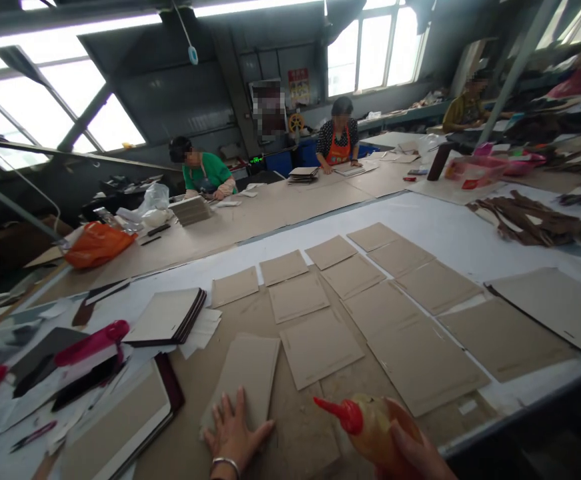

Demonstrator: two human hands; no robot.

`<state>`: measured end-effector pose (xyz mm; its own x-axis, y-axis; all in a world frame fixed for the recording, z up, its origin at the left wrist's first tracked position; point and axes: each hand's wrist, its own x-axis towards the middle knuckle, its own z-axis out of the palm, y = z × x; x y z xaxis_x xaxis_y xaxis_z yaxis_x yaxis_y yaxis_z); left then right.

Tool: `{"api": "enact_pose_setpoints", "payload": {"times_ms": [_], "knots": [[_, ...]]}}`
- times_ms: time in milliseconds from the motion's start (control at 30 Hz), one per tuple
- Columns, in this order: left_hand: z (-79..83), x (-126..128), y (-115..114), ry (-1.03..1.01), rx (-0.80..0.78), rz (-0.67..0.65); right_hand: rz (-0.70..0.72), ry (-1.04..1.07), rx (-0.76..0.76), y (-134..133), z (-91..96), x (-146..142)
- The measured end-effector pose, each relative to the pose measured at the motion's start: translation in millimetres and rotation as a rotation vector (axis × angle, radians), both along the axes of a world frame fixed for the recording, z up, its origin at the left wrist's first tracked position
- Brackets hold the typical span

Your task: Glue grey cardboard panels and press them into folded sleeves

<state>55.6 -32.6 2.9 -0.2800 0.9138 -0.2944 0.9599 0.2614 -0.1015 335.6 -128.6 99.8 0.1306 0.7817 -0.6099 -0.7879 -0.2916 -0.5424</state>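
My left hand lies with fingers spread on a stack of beige cardboard sheets at the front of the table. In my right hand is a glue bottle, a yellowish squeeze bottle whose red nozzle points left above the table. Beyond my hands, several single cardboard sheets lie in rows, many with a darker streak along one edge. Left of my left hand rest a stack of light boards with dark edges and a larger beige board with a maroon edge.
A pink bottle-like object and a pen lie at the left. A large light board and brown scraps occupy the right. Across the table, a person in green and another in an orange apron handle boards.
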Motion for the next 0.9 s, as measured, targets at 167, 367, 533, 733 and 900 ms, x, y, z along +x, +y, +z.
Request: {"api": "enact_pose_setpoints", "payload": {"times_ms": [167, 367, 533, 733, 900], "knots": [[3.6, -13, -9, 0.009, -0.028, 0.000, 0.027, 0.014, 0.036, 2, -6.2, 8], [-6.3, -44, -2, -0.033, 0.109, 0.183, 0.038, -0.007, 0.051, 4, 0.1, -2], [-12.1, -58, 6, -0.114, 0.146, 0.129, -0.018, -0.016, 0.046, 3, 11.8, -30], [-1.6, -64, 6, -0.166, 0.291, 0.083, -0.063, -0.049, 0.023, 2, 18.1, -65], [32.1, -111, 25, -1.005, 0.078, 0.269, -0.052, -0.079, 0.018, 0, 23.4, -89]]}}
